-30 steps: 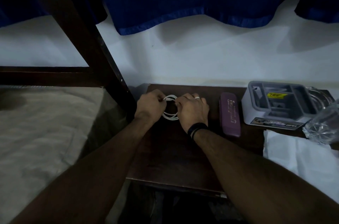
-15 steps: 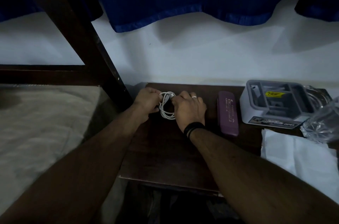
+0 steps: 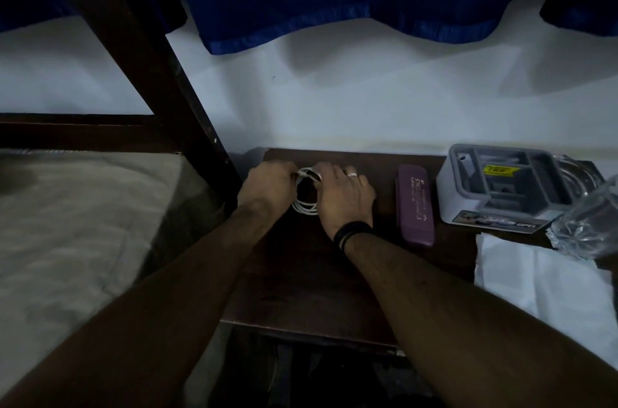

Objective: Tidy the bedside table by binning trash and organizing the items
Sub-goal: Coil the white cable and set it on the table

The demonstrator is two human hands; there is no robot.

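A coiled white cable (image 3: 303, 207) lies at the back left of the dark wooden bedside table (image 3: 301, 280). My left hand (image 3: 267, 188) grips the coil's left side. My right hand (image 3: 344, 195), with a ring and a black wristband, holds its right side, the fingers closed over the top of the loops. Much of the cable is hidden between the two hands. A purple case (image 3: 415, 203) lies just right of my right hand.
A grey compartment tray (image 3: 501, 187) stands at the back right, with crinkled clear plastic (image 3: 588, 223) beside it and white tissue paper (image 3: 541, 274) in front. A bed mattress (image 3: 77, 223) and a dark wooden bedpost (image 3: 140, 53) are on the left. The white wall is behind.
Both hands have drawn closer together over the cable and shifted slightly toward the table's back edge. The coil looks narrower and more bunched.
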